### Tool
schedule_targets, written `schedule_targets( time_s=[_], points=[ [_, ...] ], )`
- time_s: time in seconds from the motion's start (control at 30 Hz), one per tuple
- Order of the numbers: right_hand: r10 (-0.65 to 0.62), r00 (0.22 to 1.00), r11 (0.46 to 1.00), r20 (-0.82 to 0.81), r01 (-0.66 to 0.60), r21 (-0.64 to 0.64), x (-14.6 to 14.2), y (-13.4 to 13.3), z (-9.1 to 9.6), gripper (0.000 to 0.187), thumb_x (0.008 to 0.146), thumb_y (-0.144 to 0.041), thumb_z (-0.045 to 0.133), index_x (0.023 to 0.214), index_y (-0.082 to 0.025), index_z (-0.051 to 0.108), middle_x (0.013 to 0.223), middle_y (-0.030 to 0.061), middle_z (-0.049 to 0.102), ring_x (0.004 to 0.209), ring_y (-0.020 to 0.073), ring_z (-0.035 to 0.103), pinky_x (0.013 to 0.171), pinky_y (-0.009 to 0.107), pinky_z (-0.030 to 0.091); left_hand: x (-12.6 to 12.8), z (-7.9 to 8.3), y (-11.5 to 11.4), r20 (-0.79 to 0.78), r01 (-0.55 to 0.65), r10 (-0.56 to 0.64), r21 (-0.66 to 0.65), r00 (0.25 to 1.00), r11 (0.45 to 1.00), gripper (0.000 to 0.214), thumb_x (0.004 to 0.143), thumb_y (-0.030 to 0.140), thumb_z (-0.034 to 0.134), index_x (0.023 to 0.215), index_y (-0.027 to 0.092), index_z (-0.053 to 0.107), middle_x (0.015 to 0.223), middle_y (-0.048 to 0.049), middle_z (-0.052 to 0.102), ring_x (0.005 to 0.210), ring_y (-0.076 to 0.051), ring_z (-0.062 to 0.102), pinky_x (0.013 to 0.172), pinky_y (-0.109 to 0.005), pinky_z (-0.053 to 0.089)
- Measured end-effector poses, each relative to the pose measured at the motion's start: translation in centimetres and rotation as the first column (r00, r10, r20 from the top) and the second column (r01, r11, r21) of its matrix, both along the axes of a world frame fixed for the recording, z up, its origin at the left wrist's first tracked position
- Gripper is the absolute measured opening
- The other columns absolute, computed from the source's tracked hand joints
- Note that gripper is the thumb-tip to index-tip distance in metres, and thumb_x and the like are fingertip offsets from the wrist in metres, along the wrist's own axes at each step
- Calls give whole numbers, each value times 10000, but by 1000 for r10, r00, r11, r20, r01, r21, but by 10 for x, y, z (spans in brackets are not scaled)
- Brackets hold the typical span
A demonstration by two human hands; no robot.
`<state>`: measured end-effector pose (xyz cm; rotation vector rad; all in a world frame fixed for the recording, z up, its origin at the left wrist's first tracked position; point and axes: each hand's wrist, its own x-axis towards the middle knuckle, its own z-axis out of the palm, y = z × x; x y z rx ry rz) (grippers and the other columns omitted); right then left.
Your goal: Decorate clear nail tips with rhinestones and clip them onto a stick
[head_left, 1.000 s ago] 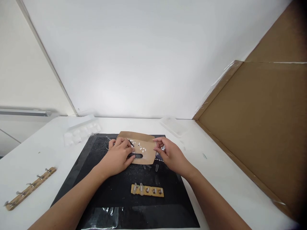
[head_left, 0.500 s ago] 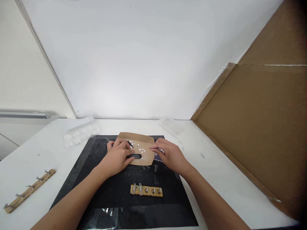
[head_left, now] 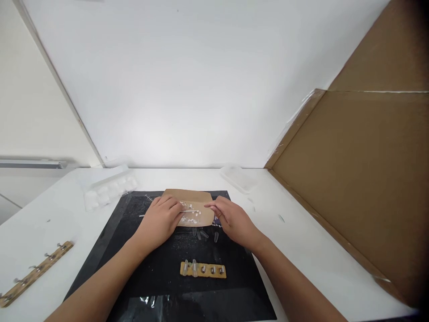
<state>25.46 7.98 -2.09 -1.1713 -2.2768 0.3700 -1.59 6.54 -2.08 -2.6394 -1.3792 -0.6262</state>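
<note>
My left hand (head_left: 161, 221) is closed over the left part of a shallow brown cardboard tray (head_left: 205, 218). A thin white stick (head_left: 190, 211) shows on both sides of its fingers, which are wrapped round it. Small white pieces (head_left: 191, 220) lie scattered in the tray. At the tray's right edge my right hand (head_left: 233, 219) is pinched, thumb against forefinger; anything between the tips is too small to make out. Nearer me lies a short wooden strip (head_left: 197, 274) with metal fittings, two clear plastic sleeves standing up from its left part.
Several clear small pieces (head_left: 204, 234) lie on the black mat (head_left: 150, 277) before the tray. A longer wooden strip with metal fittings (head_left: 36, 270) is at left. Clear plastic trays (head_left: 110, 190) stand behind; a cardboard panel (head_left: 362, 179) rises at right.
A dark oblong by my left fingers no longer shows, and the white stick now does. My left hand has closed more. The tray sits flatter; my right hand stays by its edge.
</note>
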Motion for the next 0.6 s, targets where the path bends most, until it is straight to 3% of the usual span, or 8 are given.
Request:
schedule_targets(
  time_s=[0.1,0.2,0.4,0.6],
  points=[
    [32,998,997,-48,-28,66,0,0,0,330,1090,-340,429,1251,-298,714,1043,61,654,923,192,649,790,326,553,2,3,-3,46,-24,25,-27,999,999,225,1091,292,406,1105,195,608,1030,-72,695,904,-220,660,774,-337,497],
    [44,986,991,-159,-23,132,-1,0,2,287,1070,-307,490,1199,-307,746,1022,59,662,912,191,659,778,333,563,4,4,-7,85,-65,68,-38,994,997,222,1098,315,385,1171,209,565,1086,-67,709,867,-213,693,716,-321,517],
    [50,884,975,-465,58,215,-11,-12,6,98,993,-268,653,1009,-279,749,906,37,743,839,202,700,692,333,567,8,2,-9,220,-60,87,-124,972,990,193,1063,329,477,1177,223,592,1068,-54,741,934,-230,715,781,-342,537],
    [65,911,987,-408,1,158,-29,-19,-7,66,1008,-253,618,957,-248,659,894,39,719,821,189,680,729,329,547,15,7,-13,342,29,38,-188,939,982,174,1045,316,536,1081,215,673,1013,-38,741,936,-204,700,826,-315,519]
  ],
)
